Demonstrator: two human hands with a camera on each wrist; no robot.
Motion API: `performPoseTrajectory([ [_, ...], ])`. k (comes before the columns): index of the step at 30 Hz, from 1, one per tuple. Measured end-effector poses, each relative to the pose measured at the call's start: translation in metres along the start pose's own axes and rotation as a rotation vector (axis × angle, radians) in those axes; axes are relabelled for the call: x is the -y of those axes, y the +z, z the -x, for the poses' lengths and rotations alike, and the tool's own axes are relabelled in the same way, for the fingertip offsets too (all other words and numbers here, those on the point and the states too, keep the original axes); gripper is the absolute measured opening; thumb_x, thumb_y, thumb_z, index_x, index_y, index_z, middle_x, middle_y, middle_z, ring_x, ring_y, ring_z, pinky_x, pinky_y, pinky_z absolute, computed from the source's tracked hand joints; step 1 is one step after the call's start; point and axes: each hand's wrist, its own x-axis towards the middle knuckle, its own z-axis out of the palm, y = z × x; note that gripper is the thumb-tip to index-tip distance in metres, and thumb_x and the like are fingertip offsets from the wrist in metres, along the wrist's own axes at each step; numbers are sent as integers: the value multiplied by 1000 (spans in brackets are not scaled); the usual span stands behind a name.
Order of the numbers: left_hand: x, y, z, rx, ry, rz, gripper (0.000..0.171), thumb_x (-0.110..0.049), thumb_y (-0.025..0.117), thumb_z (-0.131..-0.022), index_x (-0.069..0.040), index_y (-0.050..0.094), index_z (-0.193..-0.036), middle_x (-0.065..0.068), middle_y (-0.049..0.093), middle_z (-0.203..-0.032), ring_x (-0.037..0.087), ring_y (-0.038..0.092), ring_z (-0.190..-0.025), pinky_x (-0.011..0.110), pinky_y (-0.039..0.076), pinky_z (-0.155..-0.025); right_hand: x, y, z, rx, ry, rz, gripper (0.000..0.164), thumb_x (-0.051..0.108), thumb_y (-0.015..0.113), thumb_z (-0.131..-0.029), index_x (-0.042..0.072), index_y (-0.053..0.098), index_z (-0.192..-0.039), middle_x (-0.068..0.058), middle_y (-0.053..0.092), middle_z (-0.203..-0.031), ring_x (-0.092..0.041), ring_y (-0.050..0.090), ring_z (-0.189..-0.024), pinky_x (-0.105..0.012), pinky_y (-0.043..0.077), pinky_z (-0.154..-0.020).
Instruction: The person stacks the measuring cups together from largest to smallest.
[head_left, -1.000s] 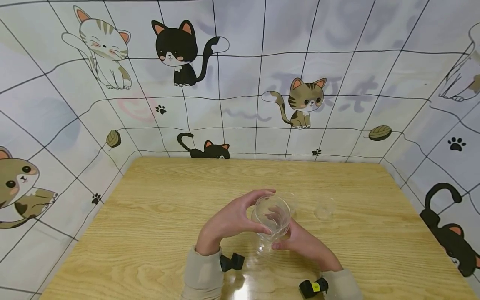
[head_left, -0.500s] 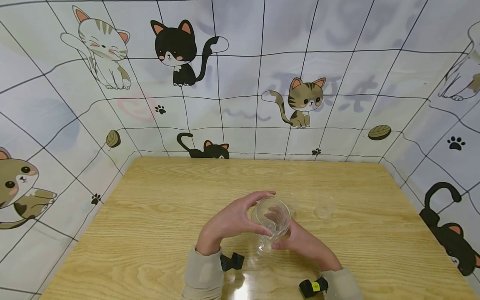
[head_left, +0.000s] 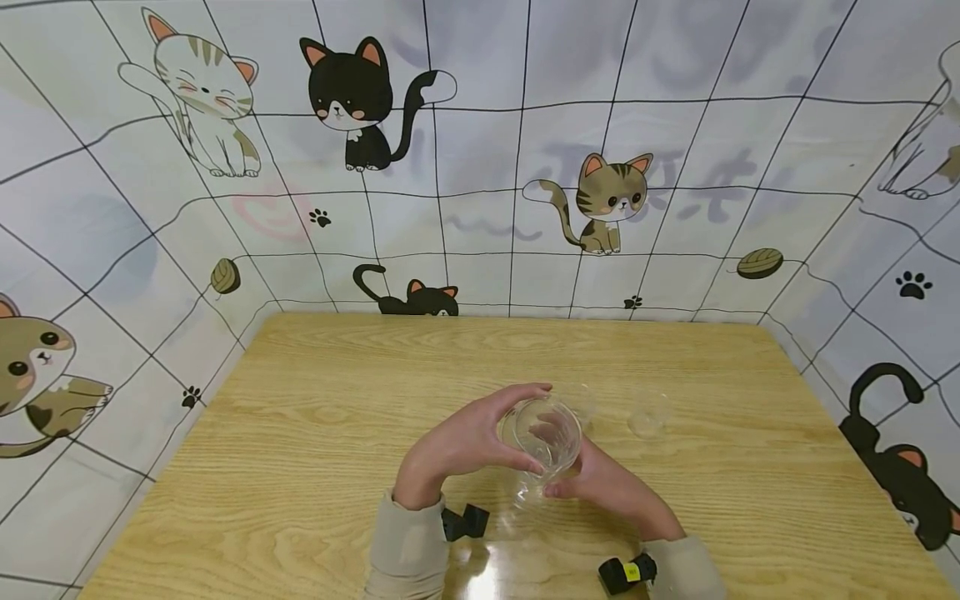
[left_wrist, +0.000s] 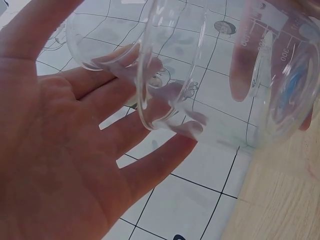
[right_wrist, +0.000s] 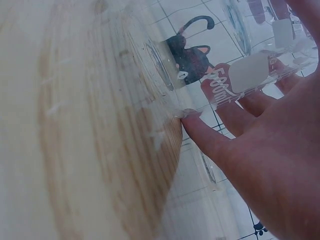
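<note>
Glassware held by left hand, right hand; wooden table below.

At the bottom centre of the head view, the left sleeve is plain beige and lightly creased, an angular black block beside its edge. Farther right, the right sleeve matches; its rounded black block bears a small yellow label, the marking too small to read.

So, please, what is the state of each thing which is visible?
Held glassware: between left grip and right grip, uncovered; contents unclear.
Clear vessel just behind: on table, partly hidden.
Clear vessel farther right: on table, outline faint.
Left wrist device: worn.
Right wrist device: worn.
</note>
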Motion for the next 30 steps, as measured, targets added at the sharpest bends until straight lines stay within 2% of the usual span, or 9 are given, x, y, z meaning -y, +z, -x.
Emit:
performPoseTrajectory([
  [5,1,0,0,5,3,15,80,-44,77,-63,-36,36,-132,-18,33,-137,5,30,-125,36,28,-100,0,0,-1,11,-5,-29,88,10,72,-73,18,14,-140,-10,32,-139,-29,31,-126,-51,26,-96],
  [11,2,0,-1,4,1,-5,81,-45,76,-62,-36,37,-132,-17,34,-136,5,30,-125,35,27,-101,0,0,-1,10,-1,-28,85,9,71,-74,21,17,-139,-8,32,-139,-29,31,-126,-53,29,-96],
  [18,0,0,0,10,-32,-13,81,-48,76,-62,-37,36,-132,-19,34,-135,3,31,-124,35,29,-100,1,-1,0,12,3,-34,88,9,71,-74,20,14,-140,-9,32,-139,-29,31,-126,-46,31,-96],
  [25,0,-1,1,17,-70,-68,84,-51,74,-62,-31,36,-134,-17,33,-136,5,30,-125,34,28,-101,1,-1,0,23,8,-55,88,8,70,-76,17,12,-141,-12,31,-139,-30,28,-127,-49,32,-95],
  [30,2,-1,1,23,-79,-81,84,-52,74,-62,-31,36,-134,-15,33,-136,5,29,-125,35,28,-101,0,-1,0,15,19,-45,89,10,71,-75,20,13,-141,-13,31,-139,-30,28,-127,-40,36,-93],
])
